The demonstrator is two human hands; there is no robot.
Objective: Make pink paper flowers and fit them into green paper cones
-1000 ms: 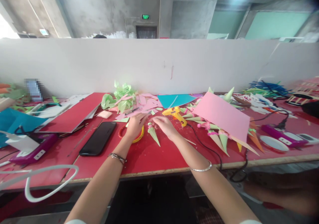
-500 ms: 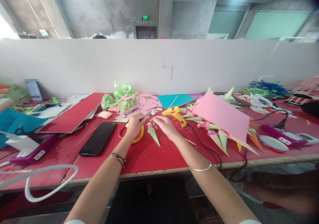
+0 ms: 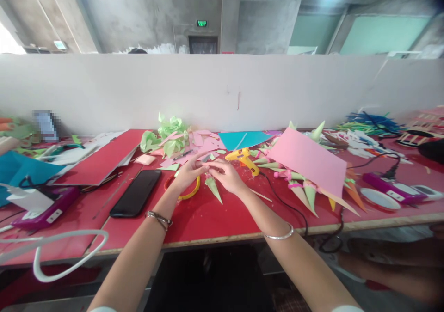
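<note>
Over the red table (image 3: 215, 224), my left hand (image 3: 189, 173) and my right hand (image 3: 225, 174) meet at the fingertips. Both have their fingers drawn together; anything pinched between them is too small to make out. Just below the fingers a pale green paper cone (image 3: 214, 191) points toward the table's front edge, its upper end partly covered by my hands. A roll of yellow tape (image 3: 191, 192) lies under my left wrist, partly hidden. The yellow glue gun (image 3: 243, 159) rests to the right of my right hand, its cord running toward the front edge.
A black phone (image 3: 136, 194) lies left of my left hand. Pink card (image 3: 308, 164) covers several paper cones at the right. Purple power strips (image 3: 395, 189) stand at both sides. Green tissue paper (image 3: 171, 134) and pink scraps lie behind my hands. A person's legs show at lower right.
My left hand has turned a little, its fingers now stretched over toward my right fingertips. The cone's upper end is more covered than before.
</note>
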